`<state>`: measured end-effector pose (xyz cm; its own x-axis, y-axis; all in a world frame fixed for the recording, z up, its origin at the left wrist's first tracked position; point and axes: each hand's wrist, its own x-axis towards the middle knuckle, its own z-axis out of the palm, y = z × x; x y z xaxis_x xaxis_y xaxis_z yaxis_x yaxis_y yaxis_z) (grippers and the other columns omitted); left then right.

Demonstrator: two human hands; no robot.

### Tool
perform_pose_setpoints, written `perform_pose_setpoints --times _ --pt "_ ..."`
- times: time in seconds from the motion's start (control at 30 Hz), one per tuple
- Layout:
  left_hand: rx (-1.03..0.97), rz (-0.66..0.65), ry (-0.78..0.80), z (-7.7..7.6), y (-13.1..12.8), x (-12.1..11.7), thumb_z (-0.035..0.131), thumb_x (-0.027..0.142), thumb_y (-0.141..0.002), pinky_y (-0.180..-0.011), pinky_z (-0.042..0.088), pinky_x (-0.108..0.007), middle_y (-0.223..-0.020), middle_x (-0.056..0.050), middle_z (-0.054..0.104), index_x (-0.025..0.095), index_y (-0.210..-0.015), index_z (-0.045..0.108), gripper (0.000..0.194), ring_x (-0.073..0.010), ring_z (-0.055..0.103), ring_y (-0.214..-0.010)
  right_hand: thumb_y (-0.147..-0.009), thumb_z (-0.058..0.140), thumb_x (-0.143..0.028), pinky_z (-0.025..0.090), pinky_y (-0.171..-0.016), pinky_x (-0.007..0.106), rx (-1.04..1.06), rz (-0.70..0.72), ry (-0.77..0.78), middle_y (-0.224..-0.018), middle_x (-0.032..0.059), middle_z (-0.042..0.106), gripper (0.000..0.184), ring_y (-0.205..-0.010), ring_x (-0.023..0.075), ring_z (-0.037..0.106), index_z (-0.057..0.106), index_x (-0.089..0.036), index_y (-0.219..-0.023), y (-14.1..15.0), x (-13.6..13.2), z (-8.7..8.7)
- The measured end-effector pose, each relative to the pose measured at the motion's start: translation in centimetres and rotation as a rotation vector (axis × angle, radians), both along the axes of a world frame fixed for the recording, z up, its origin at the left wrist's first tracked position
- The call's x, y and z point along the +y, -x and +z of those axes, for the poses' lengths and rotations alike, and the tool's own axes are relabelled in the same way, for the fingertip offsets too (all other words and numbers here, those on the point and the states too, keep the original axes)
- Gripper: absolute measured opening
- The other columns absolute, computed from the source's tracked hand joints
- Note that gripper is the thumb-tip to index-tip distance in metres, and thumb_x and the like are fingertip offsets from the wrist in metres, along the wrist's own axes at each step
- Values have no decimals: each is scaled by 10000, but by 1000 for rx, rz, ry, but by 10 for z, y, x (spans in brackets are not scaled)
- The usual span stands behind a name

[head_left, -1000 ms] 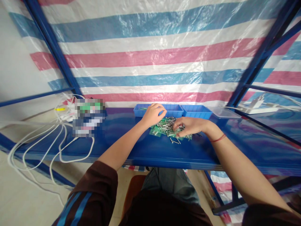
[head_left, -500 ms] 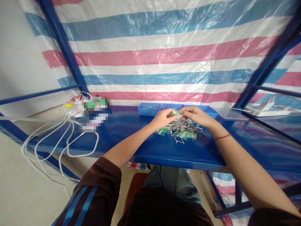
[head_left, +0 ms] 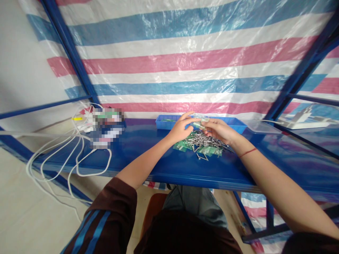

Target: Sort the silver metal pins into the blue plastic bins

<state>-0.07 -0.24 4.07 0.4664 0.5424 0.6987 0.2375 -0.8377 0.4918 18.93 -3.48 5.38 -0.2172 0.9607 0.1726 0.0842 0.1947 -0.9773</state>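
My right hand [head_left: 218, 130] pinches a small clear plastic bag with green on it [head_left: 200, 120], raised above the table. My left hand [head_left: 181, 127] is at the bag's left side, fingers stretched and apart; whether a fingertip touches the bag I cannot tell. Below both hands lies a heap of thin silvery metal pins, like nails or screws [head_left: 203, 139]. Green-and-clear small bags [head_left: 182, 145] lie under and around the heap. A few loose pins [head_left: 202, 157] rest in front of it.
Behind my hands stands a long blue divided tray [head_left: 238, 124], with something green in its left section. White cables [head_left: 79, 158] loop over the left side of the blue table [head_left: 143, 155]. A clear plastic lid or tray [head_left: 262, 127] lies at right, near a white object [head_left: 304, 120].
My left hand's fingers have opened from their hold on the small bag and spread. My right hand keeps the bag, which is now slightly higher and tilted.
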Motion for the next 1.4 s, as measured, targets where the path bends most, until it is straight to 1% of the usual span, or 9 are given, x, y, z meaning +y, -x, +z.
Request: perform_pose_setpoints --times 0.2,0.3,0.43,0.53,0.67,0.77,0.87,1.1,1.4 --pt "-235 39 528 1 -5 8 426 387 -924 -662 489 -235 -980 -67 695 198 -1148 620 352 -147 627 -840 -833 579 -438 454 -723 367 -441 -435 -716 -832 81 648 238 -768 226 579 661 -217 -863 0 -6 1" --pt "-232 -85 787 1 -8 8 359 568 -921 -502 405 -204 -840 -87 694 150 -1004 654 518 -110 596 -640 -883 501 -338 454 -875 433 -636 -356 -901 -1074 101 650 250 -995 272 583 680 -243 -1030 3 -10 0" --pt "-293 -149 718 -4 -9 10 566 423 -867 -544 409 -185 -857 -54 674 152 -945 640 292 -89 594 -673 -892 470 -274 476 -873 437 -812 -303 -973 -1228 99 587 320 -994 259 587 652 -254 -1155 7 -12 -3" --pt "-313 15 589 -5 1 23 557 370 -874 -594 436 -208 -814 -38 660 146 -923 632 241 -111 603 -703 -880 496 -297 496 -803 404 -793 -351 -954 -1271 119 551 377 -870 225 602 600 -230 -1237 8 -12 -2" --pt "-268 441 193 -3 29 46 508 347 -899 -766 461 -270 -835 -61 662 143 -901 648 248 -180 616 -840 -861 501 -296 482 -745 391 -758 -365 -848 -1053 103 649 337 -712 190 574 629 -210 -1160 -2 -8 3" --pt "-49 678 -15 -8 51 58 479 279 -901 -955 402 -358 -1098 -98 635 199 -1075 653 259 -243 552 -1085 -803 536 -281 465 -698 368 -826 -201 -643 -844 66 689 206 -669 186 577 700 -200 -897 -19 -2 8" --pt "231 791 75 -16 62 63 527 389 -865 -999 352 -501 -1255 -120 564 246 -1185 630 365 -341 456 -1205 -747 595 -337 446 -640 327 -872 49 -355 -711 33 678 171 -646 175 577 690 -199 -714 -38 -2 15" --pt "297 828 57 -13 52 52 492 465 -873 -993 380 -452 -1268 -77 557 280 -1209 615 404 -298 445 -1217 -655 700 -512 435 -668 288 -998 491 -99 -818 48 659 409 -759 180 575 704 -163 -867 -28 -22 25" --pt "260 549 -118 -9 24 31 543 334 -873 -994 369 -378 -1149 -49 620 241 -1013 702 231 -227 492 -1139 -675 586 -275 406 -600 261 -1067 357 -168 -684 19 633 148 -661 151 557 664 -161 -729 -13 -29 19"
